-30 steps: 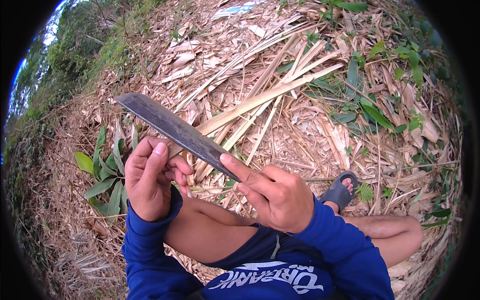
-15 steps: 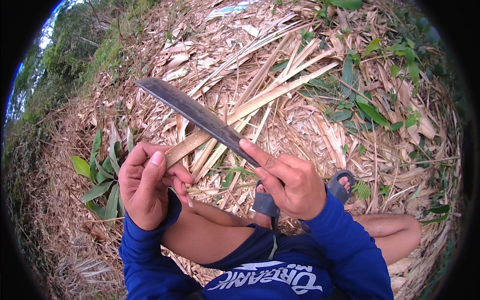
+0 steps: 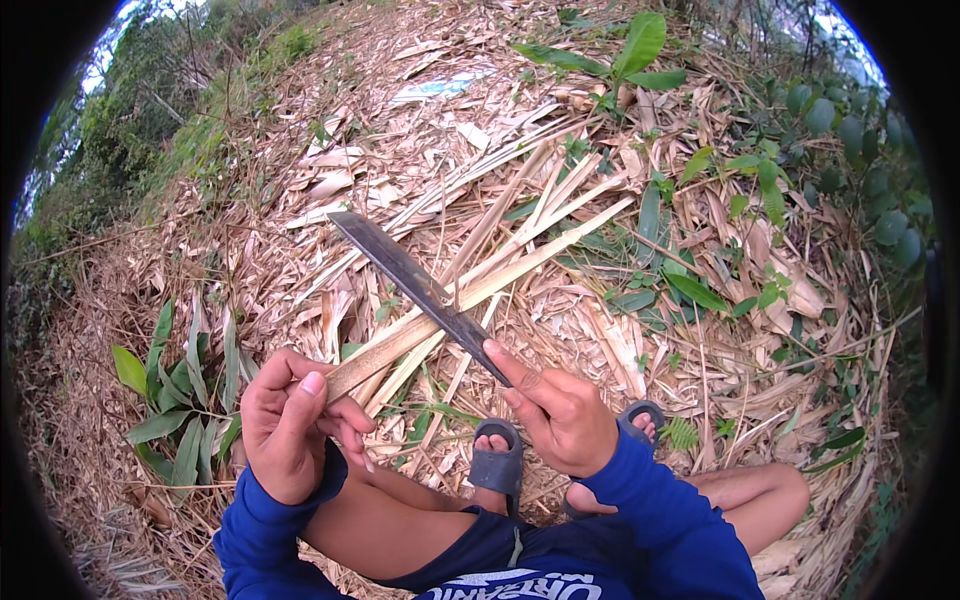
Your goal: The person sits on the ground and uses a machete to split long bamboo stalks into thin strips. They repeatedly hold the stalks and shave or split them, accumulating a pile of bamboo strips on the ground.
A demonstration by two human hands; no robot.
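My left hand (image 3: 290, 425) pinches the near end of a long, flat, pale strip (image 3: 490, 284) that looks like split bamboo. The strip slants away toward the far right. In my right hand (image 3: 560, 415) is a machete (image 3: 400, 270), its handle hidden in my grip and my index finger laid along the blade. The dark blade points to the far left and crosses the strip, seemingly touching it. A small curl or shaving (image 3: 452, 300) shows where they meet.
Several more pale strips (image 3: 520, 235) lie on dry leaf litter beyond my hands. Leafy green plants grow at the left (image 3: 185, 400) and far right (image 3: 770, 190). My sandalled feet (image 3: 495, 465) and bent legs are close below the strip. A whitish-blue sheet (image 3: 440, 88) lies farther off.
The blade has moved along the strip, away from my left hand, with its tip now lower and farther right. My view has tilted up slightly; both hands keep their grips.
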